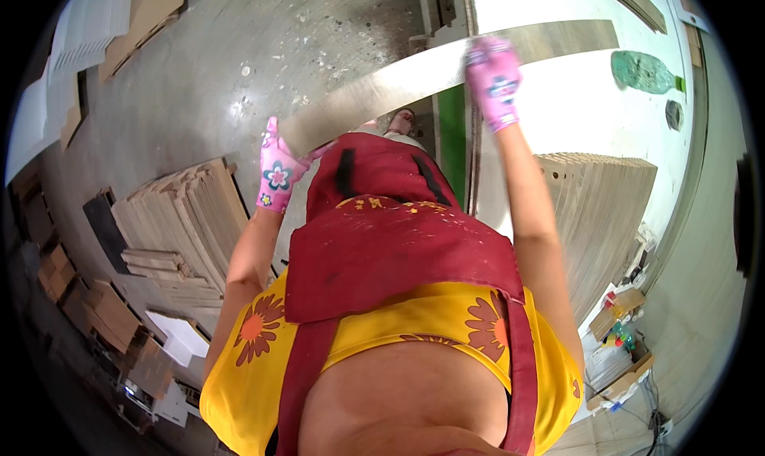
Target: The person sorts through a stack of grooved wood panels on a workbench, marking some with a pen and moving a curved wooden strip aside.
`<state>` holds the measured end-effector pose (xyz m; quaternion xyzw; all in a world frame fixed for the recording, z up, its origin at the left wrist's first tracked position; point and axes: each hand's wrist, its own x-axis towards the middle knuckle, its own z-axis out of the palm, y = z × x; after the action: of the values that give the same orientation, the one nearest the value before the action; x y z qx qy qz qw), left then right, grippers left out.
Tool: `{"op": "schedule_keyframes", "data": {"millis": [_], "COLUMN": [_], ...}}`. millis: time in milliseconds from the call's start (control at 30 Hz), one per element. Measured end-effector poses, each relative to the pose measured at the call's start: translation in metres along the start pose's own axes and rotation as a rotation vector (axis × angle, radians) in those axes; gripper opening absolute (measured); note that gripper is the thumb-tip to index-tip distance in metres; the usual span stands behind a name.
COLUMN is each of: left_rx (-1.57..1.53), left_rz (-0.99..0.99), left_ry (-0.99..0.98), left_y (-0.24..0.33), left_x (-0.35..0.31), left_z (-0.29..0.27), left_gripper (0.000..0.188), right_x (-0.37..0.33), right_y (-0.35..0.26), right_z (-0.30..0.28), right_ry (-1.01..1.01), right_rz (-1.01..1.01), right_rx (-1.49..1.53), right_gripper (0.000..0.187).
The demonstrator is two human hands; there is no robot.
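A long, thin, wood-look board (370,94) slants across the space in front of me, its right part over the white worktop (550,109). My left hand (279,169), in a pink flowered glove, is closed around the board's near left end, thumb up along its edge. My right hand (492,77), gloved alike, is on the board's face right of the middle, over the worktop's edge. Its fingers are curled and slightly blurred. Whatever is under them, if anything, I cannot make out.
On the worktop lie a stack of boards (598,217), a green plastic bottle (644,72), a roll of tape (674,115) and another strip (633,0). More boards are stacked (179,225) at left. Cardboard and white panels (92,21) stand far left.
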<state>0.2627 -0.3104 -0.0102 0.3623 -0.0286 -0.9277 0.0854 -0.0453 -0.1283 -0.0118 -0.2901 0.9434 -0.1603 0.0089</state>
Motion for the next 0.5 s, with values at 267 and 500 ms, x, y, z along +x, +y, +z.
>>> {"op": "schedule_keyframes", "data": {"millis": [267, 500], "left_rx": [0.135, -0.099], "left_rz": [0.022, 0.082], "left_ry": [0.268, -0.102], "left_y": [0.001, -0.004], "left_x": [0.003, -0.004], "left_z": [-0.021, 0.003], "left_gripper": [0.092, 0.095], "right_x": [-0.126, -0.028], "right_y": [-0.188, -0.046], "right_z": [0.055, -0.032], "right_ry": [-0.318, 0.115], "right_rz": [-0.7, 0.127], "right_rx": [0.325, 0.33], "right_gripper": [0.008, 0.017]}}
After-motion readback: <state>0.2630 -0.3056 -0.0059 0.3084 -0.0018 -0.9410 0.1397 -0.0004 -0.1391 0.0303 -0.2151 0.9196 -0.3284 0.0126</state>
